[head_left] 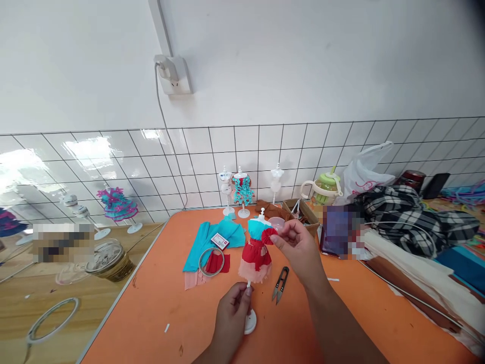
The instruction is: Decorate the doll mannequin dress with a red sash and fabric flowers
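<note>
A miniature dress-form mannequin stands near the middle of the orange table, slightly tilted. Its doll dress has a turquoise top, a red waist and skirt, and a pale pink frilled hem. My left hand is closed around the thin white pole, just above the round white base. With thumb and fingers, my right hand pinches a gathered red fabric bow at the dress's right side. Thread snips lie on the table between my hands, touching neither.
Turquoise cloth, a roll of tape and a small labelled box lie left. Behind stand other mini mannequins and a cardboard box. Rolled fabrics, a checked cloth and a green-lidded jar are right.
</note>
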Available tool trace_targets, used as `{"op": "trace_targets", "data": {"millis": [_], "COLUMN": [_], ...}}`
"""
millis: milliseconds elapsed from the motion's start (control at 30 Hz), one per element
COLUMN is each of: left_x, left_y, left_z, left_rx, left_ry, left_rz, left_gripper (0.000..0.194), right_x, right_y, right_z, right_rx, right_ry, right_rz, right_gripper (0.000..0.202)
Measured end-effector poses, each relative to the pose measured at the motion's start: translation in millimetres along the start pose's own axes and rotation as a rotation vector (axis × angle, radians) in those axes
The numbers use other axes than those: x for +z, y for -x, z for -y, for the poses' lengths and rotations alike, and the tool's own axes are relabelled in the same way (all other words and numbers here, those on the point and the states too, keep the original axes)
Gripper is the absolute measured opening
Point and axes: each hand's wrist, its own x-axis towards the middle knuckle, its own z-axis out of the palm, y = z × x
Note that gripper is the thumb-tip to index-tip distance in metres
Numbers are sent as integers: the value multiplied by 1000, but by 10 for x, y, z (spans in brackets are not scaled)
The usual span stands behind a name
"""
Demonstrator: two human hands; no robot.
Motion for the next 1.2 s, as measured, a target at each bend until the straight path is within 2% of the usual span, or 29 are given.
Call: {"op": "trace_targets", "data": {"millis": [133, 600, 900, 1067, 1200], "left_x": [9, 2, -57, -107, -135], "left_y": [32, 87, 64, 51, 42], "left_z": [-55, -128, -82, -38, -4], "left_rx": [8, 56, 143, 295, 353], "left_ry": [0, -30, -199, -378, -465], "left_rz": [6, -16, -18, -32, -56], "left_gripper": [39, 38, 37, 30, 29], "right_x": [-63, -74, -110, -133, -119], "right_y": [-24, 1, -11, -7, -9], "right_z": [27, 89, 51, 75, 65], "right_rx": [74, 115, 168, 243, 228], "right_ry": [-111, -168, -150, -278, -357], "right_rz": [24, 16, 31, 200, 213], "right_gripper": [33, 36, 37, 55, 55]}}
